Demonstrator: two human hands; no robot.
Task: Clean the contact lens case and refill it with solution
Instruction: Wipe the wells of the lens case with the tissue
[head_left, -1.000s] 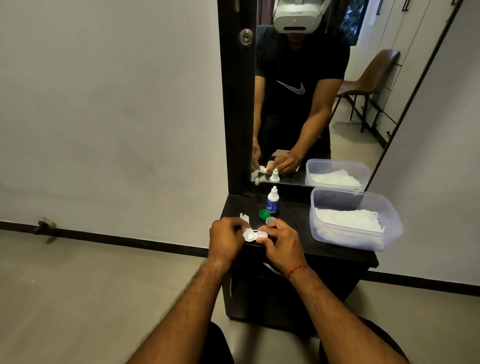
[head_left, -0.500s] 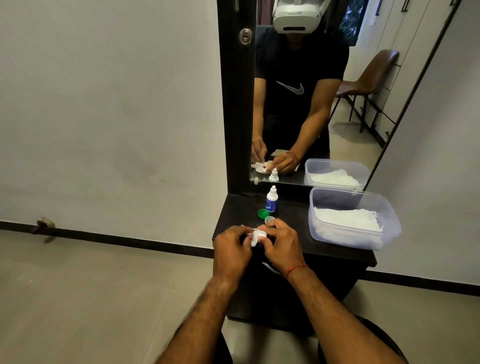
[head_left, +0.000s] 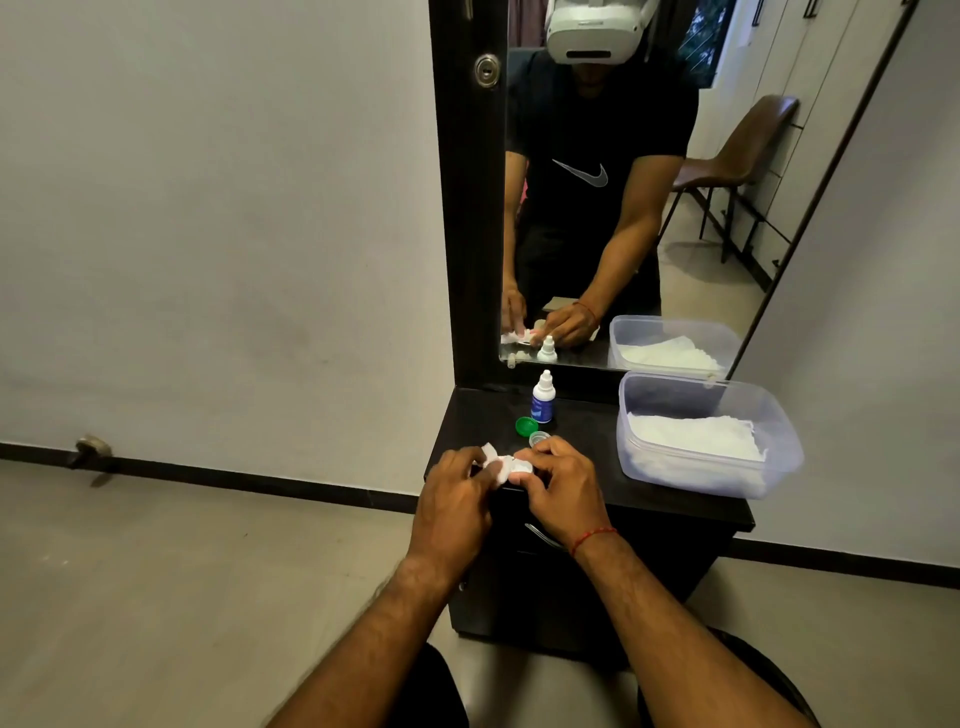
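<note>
Head view: left hand (head_left: 453, 496) fingers pinched on a crumpled white tissue (head_left: 496, 464), pressing it against the small white plastic contact lens case (head_left: 521, 467) clamped in right hand (head_left: 561, 491) fingers. Held just above the dark worktop (head_left: 587, 447) front edge, near a green round cap (head_left: 527, 426) and white-and-blue solution bottle (head_left: 543, 399).

There is only one view, from a camera worn on the person's head, looking forward and down over both forearms at a dark cabinet (head_left: 675, 512) close below. It faces the wall and a tall mirror (head_left: 623, 208), whose reflection shows the white headset (head_left: 597, 28) itself. The wide lens bends the room's edges.
</note>
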